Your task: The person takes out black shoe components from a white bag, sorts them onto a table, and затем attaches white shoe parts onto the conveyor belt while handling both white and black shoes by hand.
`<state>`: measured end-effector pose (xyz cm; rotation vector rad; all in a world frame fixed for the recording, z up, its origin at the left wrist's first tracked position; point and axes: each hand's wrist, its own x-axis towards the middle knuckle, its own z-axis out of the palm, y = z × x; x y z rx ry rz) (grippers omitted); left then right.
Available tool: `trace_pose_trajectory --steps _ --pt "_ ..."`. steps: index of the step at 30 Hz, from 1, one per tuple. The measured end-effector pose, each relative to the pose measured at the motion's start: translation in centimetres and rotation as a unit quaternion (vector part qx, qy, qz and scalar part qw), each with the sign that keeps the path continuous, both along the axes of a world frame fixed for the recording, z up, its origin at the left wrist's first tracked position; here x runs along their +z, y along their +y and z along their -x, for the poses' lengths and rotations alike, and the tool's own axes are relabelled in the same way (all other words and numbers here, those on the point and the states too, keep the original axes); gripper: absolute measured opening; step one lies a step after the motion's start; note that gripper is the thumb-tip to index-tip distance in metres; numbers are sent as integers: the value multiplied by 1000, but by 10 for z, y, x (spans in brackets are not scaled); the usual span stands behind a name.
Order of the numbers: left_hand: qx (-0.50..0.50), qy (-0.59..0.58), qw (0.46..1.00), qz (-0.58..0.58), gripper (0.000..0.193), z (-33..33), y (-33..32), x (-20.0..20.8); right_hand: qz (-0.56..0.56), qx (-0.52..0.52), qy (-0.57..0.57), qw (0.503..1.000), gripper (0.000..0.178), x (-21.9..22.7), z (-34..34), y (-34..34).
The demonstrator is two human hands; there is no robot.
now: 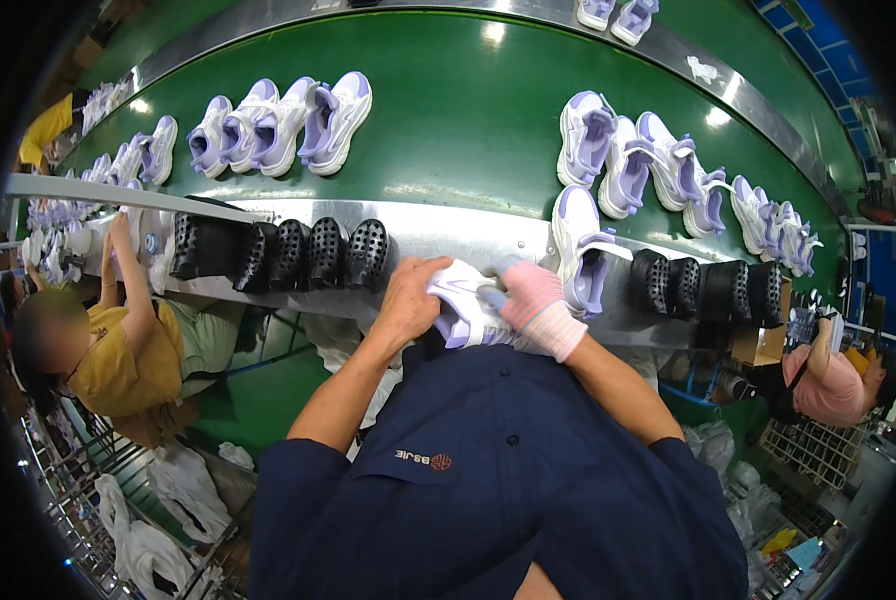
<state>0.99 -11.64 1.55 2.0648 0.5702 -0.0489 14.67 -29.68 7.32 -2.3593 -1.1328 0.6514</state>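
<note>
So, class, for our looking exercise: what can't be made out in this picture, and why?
All in the head view:
Held shoe: the part behind the gloved right grip, which covers it.
Right grip: exact finger positions, blurred.
Two topmost shoes: their far ends, cut off by the upper edge.
Farthest-left shoes: too small and crowded to count.

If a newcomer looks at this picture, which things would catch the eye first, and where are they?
Probably the broad green surface across the upper middle comes first, with white-and-lilac shoes grouped at its left and right. Next is the shoe at the centre, between the bare left hand and the right hand in its pink striped glove. Black dotted objects stand on the metal strip to both sides.
</note>
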Motion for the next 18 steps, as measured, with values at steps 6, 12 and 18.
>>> trace_pose_trajectory --steps 6,12,18 --pt "232 131 926 266 66 10 -1 -44 -34 -300 -12 953 18 -15 -24 -109" --pt "69 -33 949 -305 44 -28 -44 34 35 -452 16 891 34 -131 -33 -153" --pt "-127 -203 957 -163 20 -82 -103 9 16 -434 106 894 49 -83 -21 -103"
